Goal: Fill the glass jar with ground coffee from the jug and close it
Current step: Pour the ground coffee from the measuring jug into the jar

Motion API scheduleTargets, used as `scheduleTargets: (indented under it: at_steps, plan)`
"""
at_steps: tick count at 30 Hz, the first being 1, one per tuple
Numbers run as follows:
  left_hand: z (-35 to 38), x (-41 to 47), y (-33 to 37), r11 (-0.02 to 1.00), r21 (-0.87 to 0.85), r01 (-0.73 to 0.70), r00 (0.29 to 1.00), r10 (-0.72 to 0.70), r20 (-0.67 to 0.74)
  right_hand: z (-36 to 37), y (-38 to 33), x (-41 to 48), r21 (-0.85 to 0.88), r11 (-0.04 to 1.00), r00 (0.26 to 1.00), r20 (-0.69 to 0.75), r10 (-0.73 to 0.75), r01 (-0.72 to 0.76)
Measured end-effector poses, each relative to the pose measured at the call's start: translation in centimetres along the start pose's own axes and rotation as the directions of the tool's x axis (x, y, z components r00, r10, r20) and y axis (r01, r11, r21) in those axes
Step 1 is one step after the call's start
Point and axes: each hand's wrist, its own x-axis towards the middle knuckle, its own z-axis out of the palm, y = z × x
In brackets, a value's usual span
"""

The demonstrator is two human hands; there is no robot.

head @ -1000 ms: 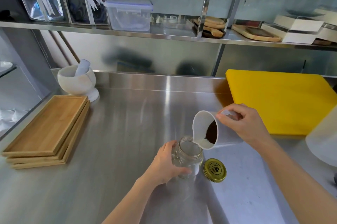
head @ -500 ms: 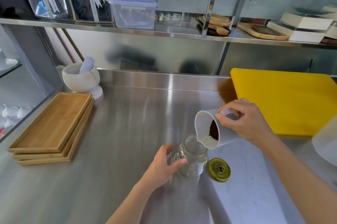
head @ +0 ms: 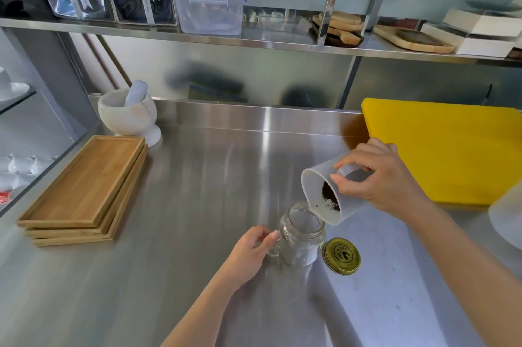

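A clear glass jar (head: 302, 236) with a side handle stands open on the steel counter. My left hand (head: 250, 255) grips that handle from the left. My right hand (head: 378, 181) holds a white plastic jug (head: 324, 191) by its handle, tipped steeply with its spout just above the jar's right rim. Dark ground coffee (head: 330, 200) lies inside the jug near the lip. The jar looks empty of coffee. A gold screw lid (head: 341, 255) lies flat on the counter, touching close to the jar's right side.
A yellow cutting board (head: 452, 149) lies at the back right. Stacked wooden trays (head: 84, 191) sit at the left, with a white mortar and pestle (head: 128, 115) behind them. A translucent container (head: 508, 219) shows at the right edge. A shelf above carries boxes and boards.
My left hand has slid from around the jar's body to its handle. The jug has tipped further, and the coffee has slid toward its lip.
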Motion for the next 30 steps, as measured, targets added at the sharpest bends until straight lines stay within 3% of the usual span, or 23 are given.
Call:
scheduleTargets:
  at_steps: [30]
  plan:
    - [0.11, 0.39, -0.61, 0.994, -0.104, 0.018, 1.0, -0.019, -0.006, 0.61, -0.76, 0.21, -0.032, 0.992, 0.991, -0.041, -0.126, 0.125]
